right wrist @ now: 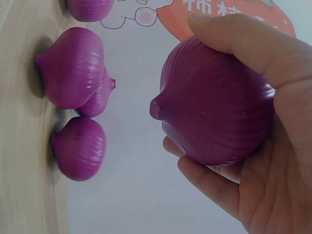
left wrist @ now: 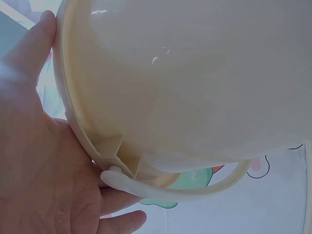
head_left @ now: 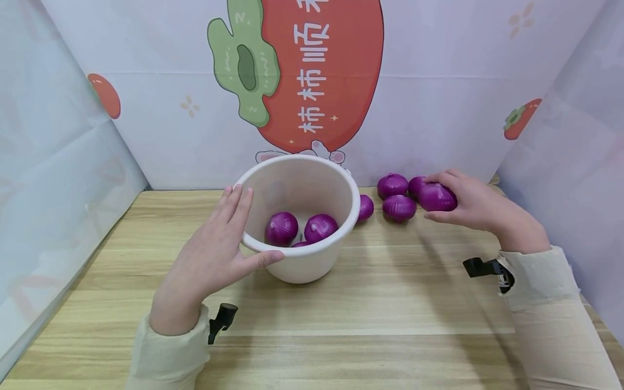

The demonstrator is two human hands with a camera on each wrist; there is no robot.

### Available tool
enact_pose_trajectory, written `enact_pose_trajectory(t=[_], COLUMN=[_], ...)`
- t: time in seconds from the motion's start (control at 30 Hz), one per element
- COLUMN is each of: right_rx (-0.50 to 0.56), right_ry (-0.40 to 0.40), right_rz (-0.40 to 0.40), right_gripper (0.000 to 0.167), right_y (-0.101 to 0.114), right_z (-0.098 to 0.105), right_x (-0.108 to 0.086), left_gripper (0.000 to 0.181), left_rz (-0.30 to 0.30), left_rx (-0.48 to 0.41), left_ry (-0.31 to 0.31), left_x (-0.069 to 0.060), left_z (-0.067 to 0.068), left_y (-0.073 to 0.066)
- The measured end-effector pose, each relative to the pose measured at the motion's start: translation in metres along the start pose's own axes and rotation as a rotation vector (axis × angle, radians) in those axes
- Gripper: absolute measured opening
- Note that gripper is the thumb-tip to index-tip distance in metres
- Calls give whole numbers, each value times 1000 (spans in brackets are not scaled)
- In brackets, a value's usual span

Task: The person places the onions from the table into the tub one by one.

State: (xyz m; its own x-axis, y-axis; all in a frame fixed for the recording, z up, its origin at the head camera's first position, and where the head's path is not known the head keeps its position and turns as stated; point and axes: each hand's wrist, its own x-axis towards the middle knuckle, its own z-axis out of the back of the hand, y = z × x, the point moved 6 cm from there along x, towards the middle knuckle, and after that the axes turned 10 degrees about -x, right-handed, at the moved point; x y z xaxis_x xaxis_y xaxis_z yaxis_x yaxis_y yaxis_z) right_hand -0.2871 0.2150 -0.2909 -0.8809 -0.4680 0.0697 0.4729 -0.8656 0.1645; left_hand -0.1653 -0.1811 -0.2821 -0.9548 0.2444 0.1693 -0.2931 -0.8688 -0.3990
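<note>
A pale sheet (head_left: 439, 81) with a big red fruit on it is being used as a wall behind a wooden table (head_left: 414, 314). A purple onion (head_left: 439, 198) is being held up off the table by the right hand (head_left: 475, 203), over on the right side. The thumb and fingers are being curled round its fat sides, as wide apart as the onion needs, and its little tip is not being covered. From its shine, it is being judged smooth, a bit slippery, hard to squash and not very heavy; if it is real or pretend cannot be told. A grip round the fat middle is being thought best, as the tip is tiny and could be slipped off. Close by, more onions (head_left: 399, 208) are being held up by the table: three in a bunch, and one being partly hidden by the bucket (head_left: 304, 268). Inside the bucket, three onions (head_left: 281, 228) are being held, one mostly hidden. The bucket's rim is being touched by the left hand (head_left: 212, 254), with its fingers being spread wide and straight.
</note>
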Motion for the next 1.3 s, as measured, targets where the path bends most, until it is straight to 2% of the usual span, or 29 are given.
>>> enact_pose_trajectory(t=[0.33,0.57,1.3], right_rx=[1,39,30], right_ry=[-3,-5,-14], right_rz=[12,28,63], right_gripper=[61,58,61], right_y=[12,18,33], right_z=[4,5,9], right_x=[2,3,11], left_gripper=[117,116,117], left_rz=[5,-1,-2], left_rx=[0,0,7], left_ry=[6,2,4], left_x=[-1,0,-1], left_z=[1,1,0], left_y=[-1,-1,0])
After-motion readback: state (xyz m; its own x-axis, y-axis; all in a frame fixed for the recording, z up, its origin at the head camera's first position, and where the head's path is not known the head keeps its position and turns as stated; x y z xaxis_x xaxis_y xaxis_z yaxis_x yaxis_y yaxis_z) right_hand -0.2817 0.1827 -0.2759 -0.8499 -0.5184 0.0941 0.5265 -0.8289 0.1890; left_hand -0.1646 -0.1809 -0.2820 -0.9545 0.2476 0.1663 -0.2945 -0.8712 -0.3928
